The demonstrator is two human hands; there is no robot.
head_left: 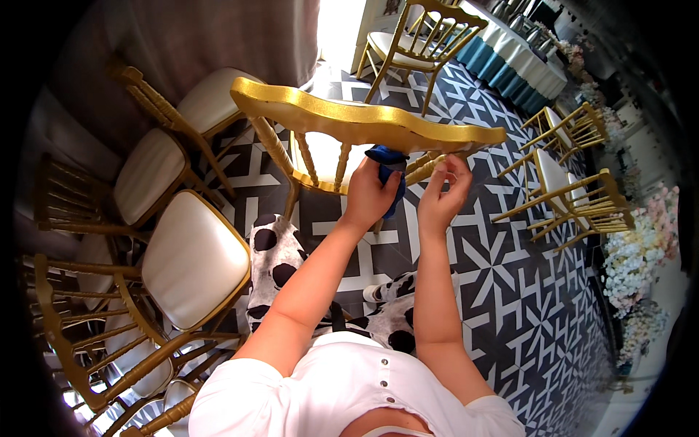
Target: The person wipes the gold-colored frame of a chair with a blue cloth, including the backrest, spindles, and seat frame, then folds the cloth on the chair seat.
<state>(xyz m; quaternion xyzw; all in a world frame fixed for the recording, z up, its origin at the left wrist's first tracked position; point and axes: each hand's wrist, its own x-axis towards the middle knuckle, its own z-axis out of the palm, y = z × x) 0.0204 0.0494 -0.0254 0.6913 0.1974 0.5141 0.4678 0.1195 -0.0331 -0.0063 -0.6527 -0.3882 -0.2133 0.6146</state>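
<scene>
A gold chair (364,116) with a wavy top rail, turned spindles and a white seat stands in front of me, its back nearest. Bunched in my left hand (370,193) is a dark blue cloth (392,186), pressed up below the top rail among the spindles. My right hand (445,191) is a little to the right, thumb and fingers pinched at a spindle (422,169) under the same rail. Small dark marks show along the rail's lower edge. The far side of the spindles is partly hidden by my hands and the cloth.
Several gold chairs with white seats (195,258) crowd together on the left, beside a curtain (218,36). Another chair (415,47) stands ahead, more chairs (564,189) at right. A skirted table (510,54) and flowers (641,255) line the far right. The floor (502,291) is patterned.
</scene>
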